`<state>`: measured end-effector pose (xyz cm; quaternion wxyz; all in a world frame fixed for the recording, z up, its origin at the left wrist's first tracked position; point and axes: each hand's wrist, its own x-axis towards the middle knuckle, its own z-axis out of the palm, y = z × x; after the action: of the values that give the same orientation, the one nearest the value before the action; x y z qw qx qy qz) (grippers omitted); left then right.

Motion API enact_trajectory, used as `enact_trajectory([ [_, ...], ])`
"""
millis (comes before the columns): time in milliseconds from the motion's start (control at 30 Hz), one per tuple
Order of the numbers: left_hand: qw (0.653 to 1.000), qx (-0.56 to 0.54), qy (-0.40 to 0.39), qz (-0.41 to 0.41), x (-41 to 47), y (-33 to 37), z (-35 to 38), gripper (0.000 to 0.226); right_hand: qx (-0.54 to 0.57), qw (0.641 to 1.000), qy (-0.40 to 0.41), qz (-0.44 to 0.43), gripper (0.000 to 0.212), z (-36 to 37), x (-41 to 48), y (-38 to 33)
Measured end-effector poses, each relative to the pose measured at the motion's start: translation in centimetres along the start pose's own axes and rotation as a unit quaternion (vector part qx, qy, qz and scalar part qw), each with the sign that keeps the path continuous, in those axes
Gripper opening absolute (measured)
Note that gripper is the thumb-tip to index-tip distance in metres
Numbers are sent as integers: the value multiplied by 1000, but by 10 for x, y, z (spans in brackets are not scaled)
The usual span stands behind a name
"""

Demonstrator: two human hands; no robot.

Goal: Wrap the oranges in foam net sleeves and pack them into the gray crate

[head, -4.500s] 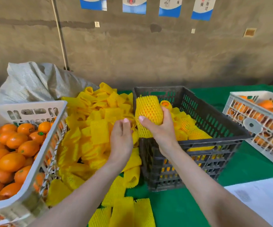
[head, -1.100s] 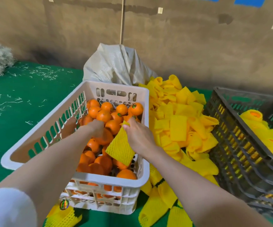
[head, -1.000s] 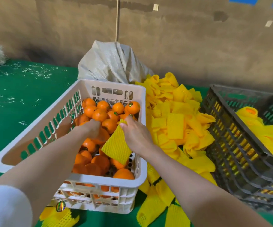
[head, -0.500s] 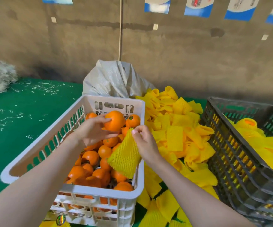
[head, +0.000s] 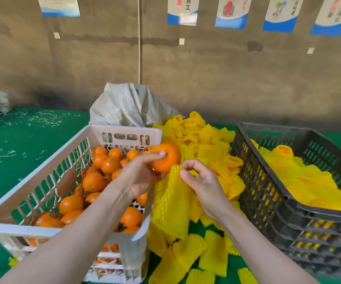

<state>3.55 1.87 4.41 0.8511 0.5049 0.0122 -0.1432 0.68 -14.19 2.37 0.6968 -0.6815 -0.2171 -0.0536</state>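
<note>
**Orange meets sleeve**

Your left hand curls round an orange above the white crate's far right corner. Your right hand pinches the top edge of a yellow foam net sleeve just beside the fruit. The gray crate sits at your right on the green bench — wrapped oranges inside.

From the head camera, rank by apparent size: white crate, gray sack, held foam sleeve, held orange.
1. white crate, nearest the camera
2. gray sack, partly hidden behind it
3. foam sleeve in the right hand
4. orange in the left hand
</note>
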Motion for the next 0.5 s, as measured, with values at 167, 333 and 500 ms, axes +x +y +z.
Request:
enact_trajectory([
  [167, 999, -42, 10, 32, -3, -23, 37, 54, 37, 998, -22, 52, 9, -29, -14, -10],
  [333, 996, -84, 5, 38, -5, -51, 63, 64, 46, 996, -25, 70, 7, -44, -29, -12],
  [500, 990, -67, 42, 117, -8, -68, 83, 59, -75, 995, 62, 15, 12, -50, -35, -4],
])
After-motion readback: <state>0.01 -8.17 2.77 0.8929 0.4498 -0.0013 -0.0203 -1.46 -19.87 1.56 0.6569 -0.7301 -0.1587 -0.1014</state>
